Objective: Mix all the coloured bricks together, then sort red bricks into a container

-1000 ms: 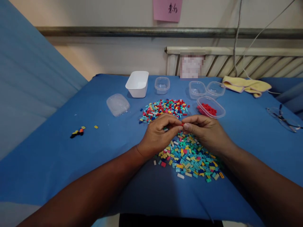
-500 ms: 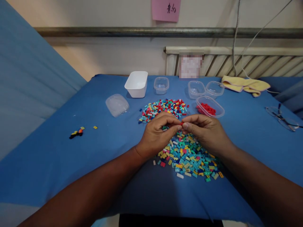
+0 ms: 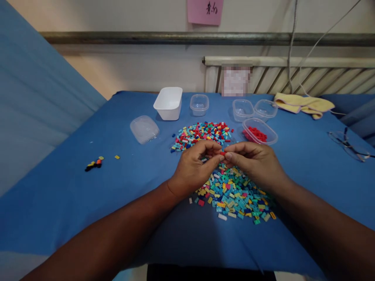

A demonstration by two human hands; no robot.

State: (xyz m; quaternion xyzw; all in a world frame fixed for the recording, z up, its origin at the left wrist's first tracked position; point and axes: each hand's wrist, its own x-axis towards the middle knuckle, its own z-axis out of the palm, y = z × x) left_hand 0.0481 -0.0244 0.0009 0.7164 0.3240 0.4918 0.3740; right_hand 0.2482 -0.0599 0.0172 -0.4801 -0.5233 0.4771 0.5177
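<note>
A small red toy brick (image 3: 223,153) sits between the fingertips of both hands, above the table. My left hand (image 3: 195,162) is closed, its thumb and index finger at the brick's left end. From the other side, my right hand (image 3: 256,162) pinches the brick between thumb and index finger. Below the hands spreads a pile of mixed toy bricks (image 3: 234,195), mostly blue, green and yellow. Just beyond them lies a second pile (image 3: 202,134) with many red pieces. Red bricks (image 3: 256,134) fill part of a clear tub (image 3: 271,137) behind my right hand.
At the back stand a white tub (image 3: 168,103) and several clear tubs (image 3: 199,104). A clear lid (image 3: 144,129) lies left of them. Black, yellow and orange pieces (image 3: 95,164) lie at left. A yellow cloth (image 3: 303,104) and eyeglasses (image 3: 348,146) are at right.
The fingertips of my left hand have parted slightly, so more of the red brick shows. Both hands stay in nearly the same place.
</note>
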